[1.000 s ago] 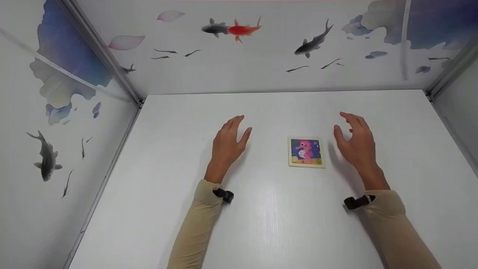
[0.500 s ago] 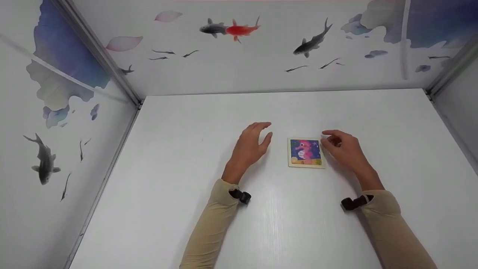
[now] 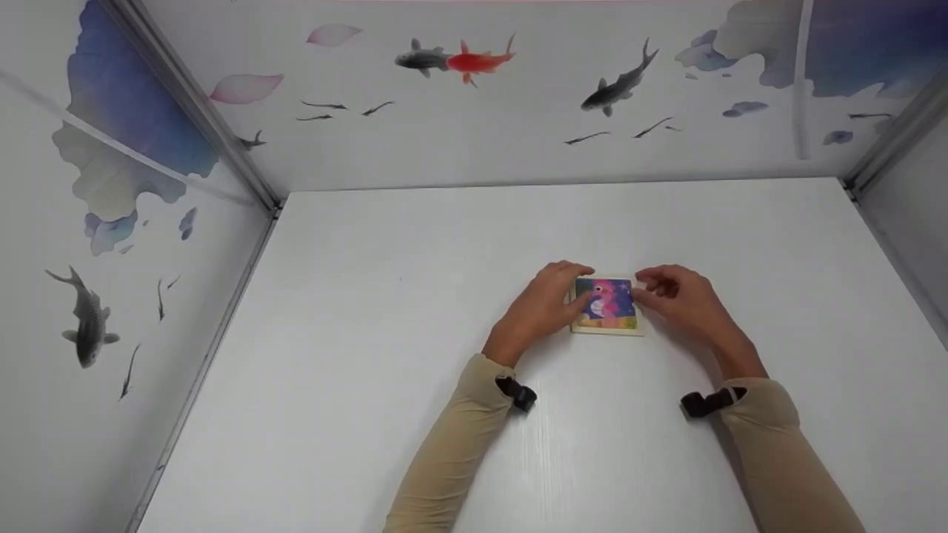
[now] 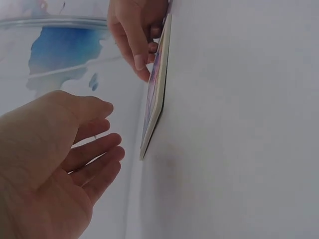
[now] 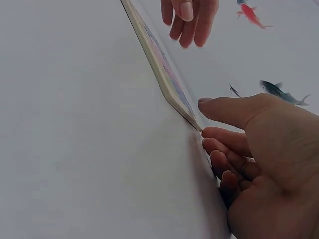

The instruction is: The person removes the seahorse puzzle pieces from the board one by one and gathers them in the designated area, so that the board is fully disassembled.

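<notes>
A square seahorse puzzle with a pale wooden frame lies flat on the white table. My left hand overlaps its left side in the head view, thumb over the picture. From the left wrist, that hand's loosely bent fingers show a gap to the puzzle's edge. At the far right corner, my right hand has its index fingertip touching the frame. The right thumb hangs just above the picture side, and the other fingers curl in beneath. Neither hand grips the puzzle.
The white table meets a back wall and a left wall, both printed with fish and blue leaf shapes. Black wrist straps sit at both tan sleeves.
My left hand has come rightward from the left to the puzzle's left side. The right hand has moved in leftward to the puzzle's right edge, its fingers bending more. The puzzle has stayed put.
</notes>
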Tool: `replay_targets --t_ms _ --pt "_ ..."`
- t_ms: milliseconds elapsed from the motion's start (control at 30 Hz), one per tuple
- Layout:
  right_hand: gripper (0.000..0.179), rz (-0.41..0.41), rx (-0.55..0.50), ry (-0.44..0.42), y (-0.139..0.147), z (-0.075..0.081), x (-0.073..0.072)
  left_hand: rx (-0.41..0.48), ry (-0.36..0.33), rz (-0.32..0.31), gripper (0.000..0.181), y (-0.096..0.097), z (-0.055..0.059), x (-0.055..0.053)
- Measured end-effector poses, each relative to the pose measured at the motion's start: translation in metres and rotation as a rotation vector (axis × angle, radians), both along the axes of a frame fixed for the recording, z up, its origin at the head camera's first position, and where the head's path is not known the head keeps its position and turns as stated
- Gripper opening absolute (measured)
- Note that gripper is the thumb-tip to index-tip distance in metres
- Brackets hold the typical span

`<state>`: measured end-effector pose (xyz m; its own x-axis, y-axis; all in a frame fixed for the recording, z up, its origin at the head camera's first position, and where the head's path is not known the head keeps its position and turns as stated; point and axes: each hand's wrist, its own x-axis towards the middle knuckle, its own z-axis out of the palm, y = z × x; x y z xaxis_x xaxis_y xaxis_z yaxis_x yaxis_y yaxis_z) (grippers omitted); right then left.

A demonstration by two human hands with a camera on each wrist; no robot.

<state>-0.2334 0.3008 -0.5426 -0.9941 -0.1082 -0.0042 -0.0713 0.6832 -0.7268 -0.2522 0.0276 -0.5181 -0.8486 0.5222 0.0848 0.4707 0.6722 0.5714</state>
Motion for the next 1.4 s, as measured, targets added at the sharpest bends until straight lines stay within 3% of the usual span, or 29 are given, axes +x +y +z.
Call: replay_targets --t_ms 300,533,700,867,1167,1400 --pt "0.043 0.009 -0.003 0.026 -0.004 -0.005 -0.003 -0.035 0.014 -0.063 0.047 0.025 -0.008 -0.002" --pt "0.040 0.006 0.010 0.074 -0.005 -0.009 -0.002 -0.065 0.046 -0.075 0.049 0.030 -0.017 0.000" --pt "0.043 0.008 0.019 0.078 -0.006 -0.010 -0.002 -0.076 0.037 -0.094 0.049 0.030 -0.016 -0.001" --pt "0.044 0.030 -0.002 0.074 -0.013 -0.010 -0.003 -0.105 0.002 -0.076 0.053 0.027 -0.011 -0.002" --pt "0.041 0.042 -0.030 0.070 -0.012 -0.007 -0.005 -0.158 0.068 -0.049 0.048 0.040 -0.011 -0.007" --pt "0.042 0.046 -0.034 0.037 -0.009 -0.006 -0.004 -0.154 0.025 0.000 0.047 0.048 -0.009 -0.009"
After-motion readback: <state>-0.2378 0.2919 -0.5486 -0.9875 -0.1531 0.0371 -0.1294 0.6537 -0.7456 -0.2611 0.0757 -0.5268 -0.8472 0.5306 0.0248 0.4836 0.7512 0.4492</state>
